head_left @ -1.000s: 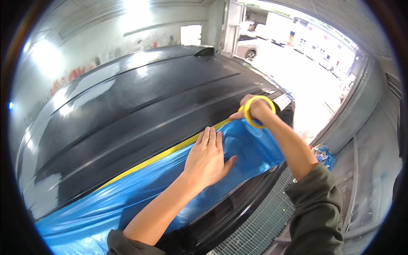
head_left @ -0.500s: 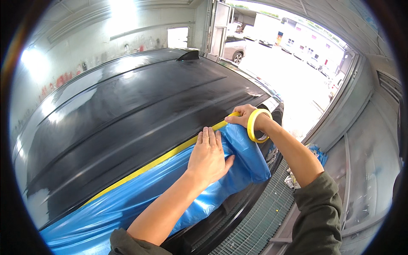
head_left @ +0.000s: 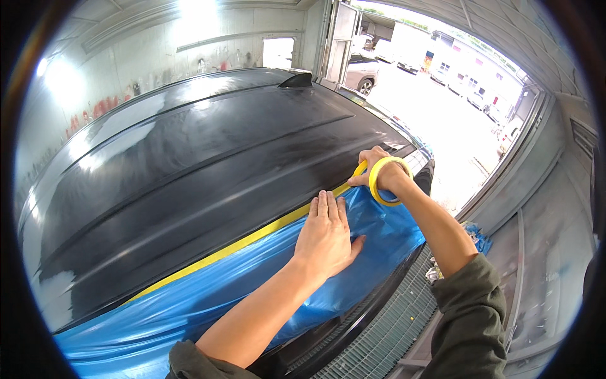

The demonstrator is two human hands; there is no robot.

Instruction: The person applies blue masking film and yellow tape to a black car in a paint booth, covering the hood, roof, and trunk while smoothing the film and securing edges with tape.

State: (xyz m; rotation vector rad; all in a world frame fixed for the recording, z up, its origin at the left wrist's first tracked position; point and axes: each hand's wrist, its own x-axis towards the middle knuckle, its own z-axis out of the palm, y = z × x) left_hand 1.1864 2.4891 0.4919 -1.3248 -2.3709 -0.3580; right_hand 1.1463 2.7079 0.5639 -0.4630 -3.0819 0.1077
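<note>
Two hands at car roof [head_left: 189, 164] edge: left hand [head_left: 328, 237] flat, fingers together; right hand [head_left: 379, 172] pinching yellow tape [head_left: 221, 252]; roof open beyond.

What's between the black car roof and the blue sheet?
In the head view, yellow tape runs between the black roof and the blue sheet.

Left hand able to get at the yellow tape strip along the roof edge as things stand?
Looks like yes: the left hand lies over the blue sheet and extends onto the yellow tape strip, with nothing visible between them.
</note>
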